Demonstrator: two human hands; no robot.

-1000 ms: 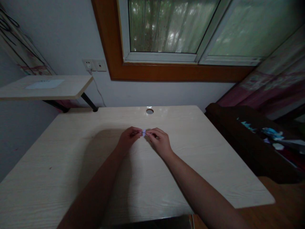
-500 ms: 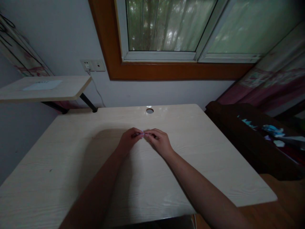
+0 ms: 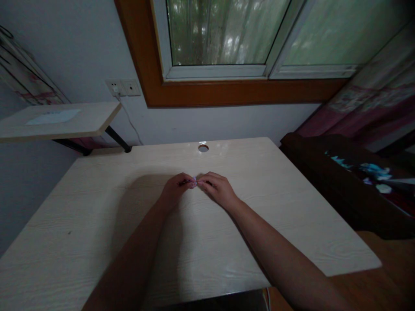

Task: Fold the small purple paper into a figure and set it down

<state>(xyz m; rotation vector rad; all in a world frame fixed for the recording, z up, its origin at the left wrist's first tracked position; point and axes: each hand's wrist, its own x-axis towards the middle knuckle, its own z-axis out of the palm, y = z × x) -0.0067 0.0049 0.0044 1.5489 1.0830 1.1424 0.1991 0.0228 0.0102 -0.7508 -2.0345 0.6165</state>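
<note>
Over the middle of the pale wooden desk, my left hand and my right hand meet fingertip to fingertip. Between them is a small pinkish-white crinkled piece, too small to tell its kind. My left thumb and fingers pinch its left side, with something dark showing inside the grip. The fingers of my right hand are closed on its right end. Most of the piece is hidden by the fingertips.
A raised shelf on black legs with a white sheet stands at the back left. The desk has a round cable hole. A white cord hangs from a wall socket. Dark furniture with bright items stands right of the desk.
A bit more of the pinkish-white piece shows between the fingertips, and my hands are slightly further apart. The camera view has shifted a little.
</note>
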